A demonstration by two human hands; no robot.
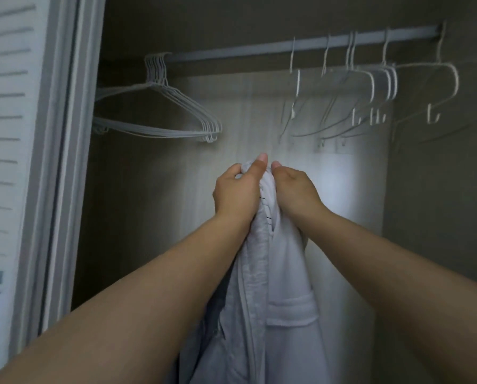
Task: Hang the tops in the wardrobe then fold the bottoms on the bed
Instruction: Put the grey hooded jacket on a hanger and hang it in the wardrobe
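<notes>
A pale grey top (281, 286) with a pocket hangs down from both my hands in front of the open wardrobe. My left hand (238, 189) grips its bunched upper edge, thumb up. My right hand (294, 189) grips the same bunched edge right beside it. The two hands nearly touch. Above them runs the wardrobe rail (301, 45). A bundle of several empty white wire hangers (160, 112) hangs at the rail's left end. Several more white hangers (370, 87) hang along its right half. No hanger shows inside the top.
A white louvred wardrobe door (7, 151) and its frame stand at the left. The wardrobe's back wall (154, 217) lies behind the hands, with its side wall (436, 176) at the right. The rail stretch between the two hanger groups holds nothing.
</notes>
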